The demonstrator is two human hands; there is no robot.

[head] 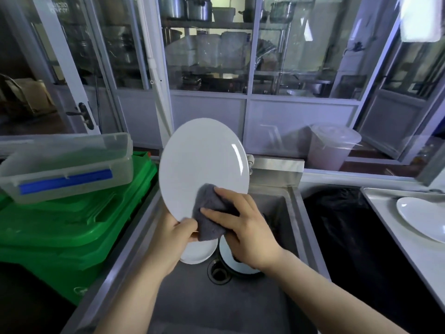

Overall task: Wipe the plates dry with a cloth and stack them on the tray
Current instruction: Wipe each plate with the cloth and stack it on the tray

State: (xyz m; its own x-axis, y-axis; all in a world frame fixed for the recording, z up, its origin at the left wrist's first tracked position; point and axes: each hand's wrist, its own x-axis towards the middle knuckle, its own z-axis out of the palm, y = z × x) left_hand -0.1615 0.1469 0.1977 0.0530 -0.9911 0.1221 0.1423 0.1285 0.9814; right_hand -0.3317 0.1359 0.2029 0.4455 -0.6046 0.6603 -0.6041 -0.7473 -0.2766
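Stainless-steel sink basin fills the centre, drain at 6 o'clock of its floor. Green plastic crate stack stands at 9 o'clock of the sink, with a clear lidded plastic box with a blue clip resting on top. Black bin liner sits at 3 o'clock of the sink; beyond it a steel tray carries one white plate at its far-right end.

Large round white plate is held upright above the sink, face toward the camera. Left hand grips its lower rim at 6 o'clock, thumb curled over the front edge. Right hand presses a folded grey cloth against the plate's lower face at 5 o'clock, fingers curled round the cloth.

Two smaller white dishes lie on the sink floor just under the hands, beside the drain.
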